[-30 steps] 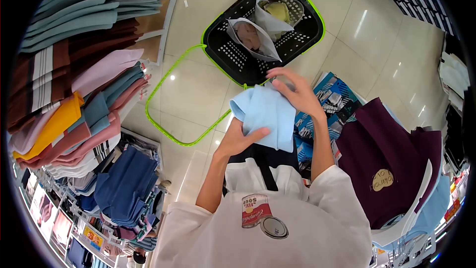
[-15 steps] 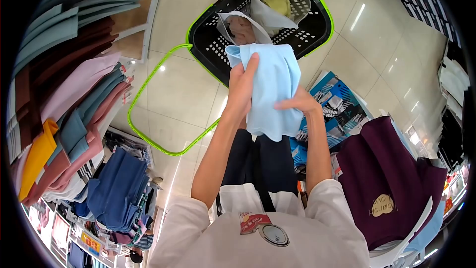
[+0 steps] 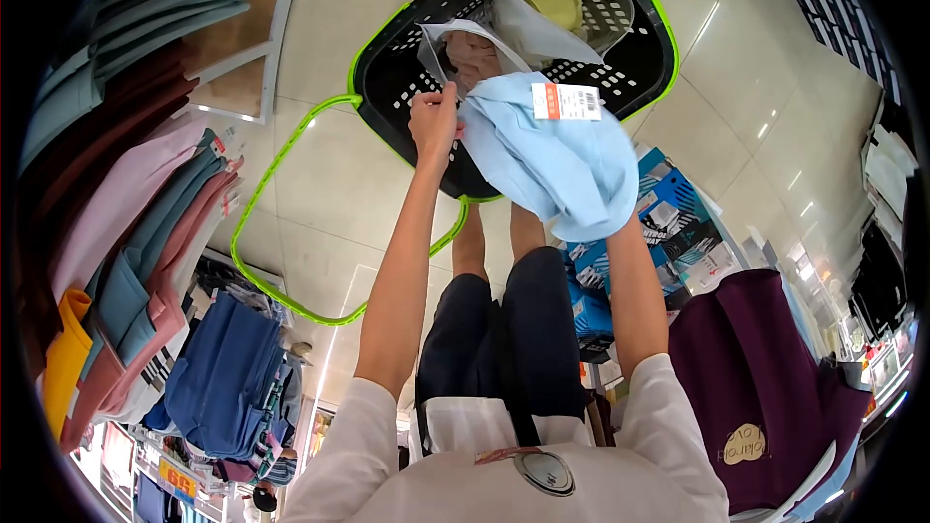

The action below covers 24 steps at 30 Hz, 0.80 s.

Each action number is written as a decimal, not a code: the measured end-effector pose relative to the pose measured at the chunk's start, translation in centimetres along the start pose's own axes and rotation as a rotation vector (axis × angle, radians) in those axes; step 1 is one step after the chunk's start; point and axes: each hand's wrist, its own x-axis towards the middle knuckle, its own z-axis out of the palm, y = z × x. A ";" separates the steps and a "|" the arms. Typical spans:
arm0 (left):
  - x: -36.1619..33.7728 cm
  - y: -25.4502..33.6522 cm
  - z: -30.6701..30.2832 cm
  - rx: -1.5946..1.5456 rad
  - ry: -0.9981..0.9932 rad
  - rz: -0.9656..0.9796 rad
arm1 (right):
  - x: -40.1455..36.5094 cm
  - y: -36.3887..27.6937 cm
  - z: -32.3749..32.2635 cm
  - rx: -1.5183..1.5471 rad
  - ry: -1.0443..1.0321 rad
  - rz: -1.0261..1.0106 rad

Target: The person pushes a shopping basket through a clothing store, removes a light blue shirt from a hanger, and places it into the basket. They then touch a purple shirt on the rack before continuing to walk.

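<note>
A light blue garment (image 3: 552, 160) hangs spread between my hands in front of the basket. It is bunched and loosely folded, and a white and orange price tag (image 3: 567, 102) lies on its upper part. My left hand (image 3: 435, 123) is closed at the cloth's left edge, its fingertips pinched against it. The garment covers my right hand; only the forearm shows below the cloth, so those fingers are hidden. Beyond stands a black basket (image 3: 387, 87) with a green rim, holding a white bag (image 3: 518, 10) with yellowish cloth and another pale bag (image 3: 441, 39) with pinkish cloth.
The basket's green handle (image 3: 254, 281) is folded down towards the left over the tiled floor. Stacked folded clothes (image 3: 126, 232) line the left side. Blue printed boxes (image 3: 664, 213) and a dark purple garment (image 3: 746, 368) stand close on the right.
The light blue garment has moved right and opened out, showing its price tag. My left hand has shifted left to its edge. My right hand has gone out of sight beneath the cloth.
</note>
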 end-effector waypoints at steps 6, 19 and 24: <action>3.8 -3.2 1.6 0.393 -0.018 -0.117 | 1.0 0.0 -0.6 0.021 0.053 -0.031; 4.1 -4.7 0.6 0.630 -0.121 -0.047 | 0.9 0.3 0.0 -0.030 0.121 -0.097; 3.1 -4.0 -0.1 0.690 -0.113 0.064 | 1.4 -0.9 0.6 -0.130 0.131 -0.160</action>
